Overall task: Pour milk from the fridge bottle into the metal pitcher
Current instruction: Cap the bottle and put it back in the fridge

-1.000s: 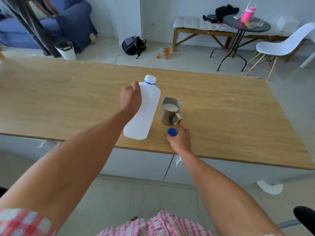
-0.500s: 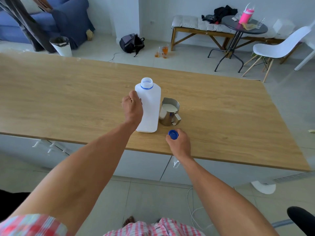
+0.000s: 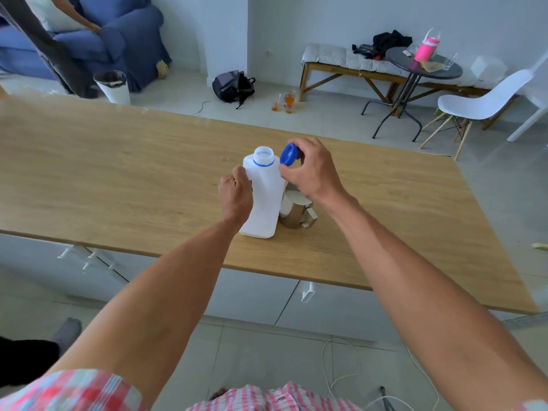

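Two hands at the tabletop's [image 3: 118,161] near edge: left hand [image 3: 237,194] clasps the upright milk bottle [image 3: 264,197], right hand [image 3: 311,170] pinches its blue cap [image 3: 288,154] beside the open neck. Metal pitcher [image 3: 293,215] alongside apparently filled; recapping remains.

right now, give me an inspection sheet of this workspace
surface: wooden table, bare apart from the job's things
job's things: bottle upright, mouth open; pitcher at its right, partly hidden
clutter: nothing seen on the table
grip: left hand holds the bottle's side; right hand holds the blue cap beside the mouth
cables: white cable on the floor
surroundings: bin, backpack, glasses on the floor, bench, round table, white chair, blue sofa
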The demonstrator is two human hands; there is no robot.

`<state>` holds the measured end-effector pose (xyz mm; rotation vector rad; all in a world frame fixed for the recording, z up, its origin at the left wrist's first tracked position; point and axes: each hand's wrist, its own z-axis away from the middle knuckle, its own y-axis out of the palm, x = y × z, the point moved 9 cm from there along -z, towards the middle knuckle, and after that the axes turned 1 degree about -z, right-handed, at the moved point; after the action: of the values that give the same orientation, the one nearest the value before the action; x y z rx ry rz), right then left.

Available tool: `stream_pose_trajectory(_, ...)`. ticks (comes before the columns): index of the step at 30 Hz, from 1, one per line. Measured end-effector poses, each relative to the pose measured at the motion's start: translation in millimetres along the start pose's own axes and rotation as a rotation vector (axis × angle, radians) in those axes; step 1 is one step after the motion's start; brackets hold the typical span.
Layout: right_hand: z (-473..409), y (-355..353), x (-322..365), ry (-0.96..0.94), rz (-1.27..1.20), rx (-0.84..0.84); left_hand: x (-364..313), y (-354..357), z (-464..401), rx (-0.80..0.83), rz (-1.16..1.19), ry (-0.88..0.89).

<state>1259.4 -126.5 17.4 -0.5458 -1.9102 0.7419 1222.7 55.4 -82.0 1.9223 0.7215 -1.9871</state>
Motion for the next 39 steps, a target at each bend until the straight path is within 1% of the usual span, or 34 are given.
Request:
stream_pose_trajectory(2,-12.1,7.0,11.9,-0.034,0.102,0.140,-0.2,-0.1,-0.7,0.003,-0.001,0.008)
stream_pose_trajectory(4,-18.5,10.4,21.9,-0.050,0.136,0.232,-0.1,-1.0,-1.9,0.005,-0.007,0.016)
stream_pose_trajectory(10,-28.2,15.5,48.4,-0.099,0.146,0.431,2.5,1.5,-3.4,0.035,0.011,0.016)
stream_pose_trajectory(14,-39.5,26.1,59.1,-0.133,0.295,0.540,7.7,3.6,-6.4,0.056,0.019,-0.010)
stream_pose_trajectory(17,-42.5,34.1,64.9,-0.159,0.438,0.631,5.1,3.9,-5.2,0.067,0.021,0.008)
stream_pose_trajectory(22,-47.4,32.0,70.7,-0.154,0.486,0.654,5.2,3.6,-5.7,0.069,0.026,-0.002)
stream_pose_trajectory(25,-48.6,31.5,70.0,-0.131,0.495,0.631,7.6,5.0,-7.3,0.069,0.023,-0.010)
stream_pose_trajectory(27,-48.7,30.8,70.6,-0.108,0.517,0.571,9.2,4.9,-7.5,0.061,0.023,-0.021)
stream_pose_trajectory(31,-48.9,27.8,72.2,-0.053,0.633,0.329,9.8,4.1,-6.3,0.035,0.041,-0.011)
stream_pose_trajectory(33,-48.8,28.5,72.1,-0.030,0.685,0.262,10.4,4.3,-5.0,0.028,0.053,-0.007)
stream_pose_trajectory(34,-49.0,28.4,71.0,-0.019,0.699,0.262,9.8,4.3,-4.7,0.029,0.060,-0.004)
stream_pose_trajectory(36,-49.4,27.1,65.7,0.004,0.680,0.335,10.5,5.5,-6.7,0.040,0.052,-0.005)
stream_pose_trajectory(39,-44.1,29.9,58.6,0.033,0.527,0.577,14.6,6.8,-9.1,0.049,0.050,-0.026)
